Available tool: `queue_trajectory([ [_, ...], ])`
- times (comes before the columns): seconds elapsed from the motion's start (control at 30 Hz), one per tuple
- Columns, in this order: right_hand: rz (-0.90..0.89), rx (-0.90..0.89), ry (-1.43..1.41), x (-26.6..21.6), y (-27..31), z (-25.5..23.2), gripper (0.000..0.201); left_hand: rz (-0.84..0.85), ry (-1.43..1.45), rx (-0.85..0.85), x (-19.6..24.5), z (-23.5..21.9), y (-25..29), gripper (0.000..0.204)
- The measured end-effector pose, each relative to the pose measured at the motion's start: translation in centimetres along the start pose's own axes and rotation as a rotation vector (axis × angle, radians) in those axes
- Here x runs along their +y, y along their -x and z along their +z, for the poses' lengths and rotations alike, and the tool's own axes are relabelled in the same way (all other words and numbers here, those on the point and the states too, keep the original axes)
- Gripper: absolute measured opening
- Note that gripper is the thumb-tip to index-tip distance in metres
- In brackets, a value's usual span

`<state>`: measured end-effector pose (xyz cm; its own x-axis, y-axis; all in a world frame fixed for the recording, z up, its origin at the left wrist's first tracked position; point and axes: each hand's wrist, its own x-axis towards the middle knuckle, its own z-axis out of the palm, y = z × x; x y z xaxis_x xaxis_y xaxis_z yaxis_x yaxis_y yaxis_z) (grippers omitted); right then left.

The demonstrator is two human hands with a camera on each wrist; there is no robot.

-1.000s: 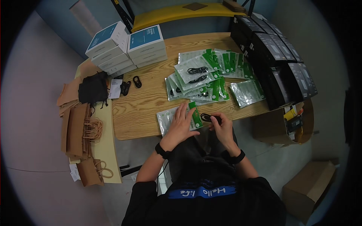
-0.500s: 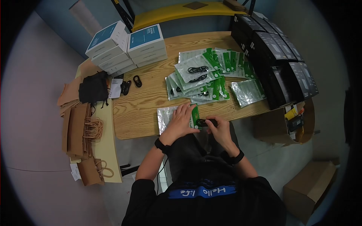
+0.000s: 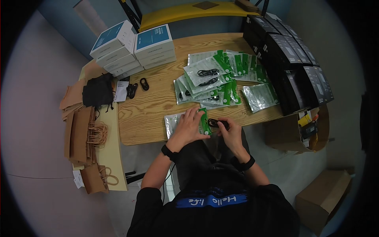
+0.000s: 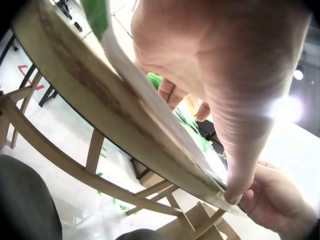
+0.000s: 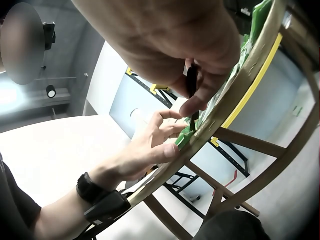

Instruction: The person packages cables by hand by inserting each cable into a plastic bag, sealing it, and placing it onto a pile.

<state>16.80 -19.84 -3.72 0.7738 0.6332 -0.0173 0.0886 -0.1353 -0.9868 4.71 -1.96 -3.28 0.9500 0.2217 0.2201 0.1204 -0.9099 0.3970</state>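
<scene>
A silver plastic pouch (image 3: pixel 170 123) with a green end lies at the table's front edge. Over it rests my left hand (image 3: pixel 188 128), fingers spread and slightly bent, with fingertips and thumb at the green end. My right hand (image 3: pixel 233 137) pinches a coiled black cable (image 3: pixel 213 123) between thumb and fingers, just right of that green end. In the right wrist view the cable (image 5: pixel 191 80) shows dark between the right thumb and fingers, close by the green end (image 5: pixel 184 139). From the left wrist, the left thumb reaches down to the table edge beside the right hand (image 4: pixel 275 197).
Behind the hands lies a pile of similar pouches (image 3: pixel 201 81), several with black cables. Another pouch (image 3: pixel 260 97) is to the right, beside stacked black boxes (image 3: pixel 284 59). White-and-blue boxes (image 3: pixel 154 47), loose cables (image 3: pixel 144 84) and paper bags (image 3: pixel 79 136) occupy the left.
My right hand moved the cable left onto the pouch's green end, then slightly back right and away from the front edge. The left hand stays on the pouch, its fingers a little more bent.
</scene>
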Motion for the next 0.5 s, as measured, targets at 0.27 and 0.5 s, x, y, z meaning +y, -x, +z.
queue_trajectory([
  [0.27, 0.053, -0.117, -0.084, 1.2, -1.5, 0.5, 0.017, 0.016, 0.027, 0.023, -0.2, 0.0, 0.0, 0.098],
  [0.5, 0.09, -0.206, -0.454, 1.1, -2.5, 1.9, 0.018, 0.024, 0.122, 0.067, 0.3, -0.3, 0.0, 0.097],
])
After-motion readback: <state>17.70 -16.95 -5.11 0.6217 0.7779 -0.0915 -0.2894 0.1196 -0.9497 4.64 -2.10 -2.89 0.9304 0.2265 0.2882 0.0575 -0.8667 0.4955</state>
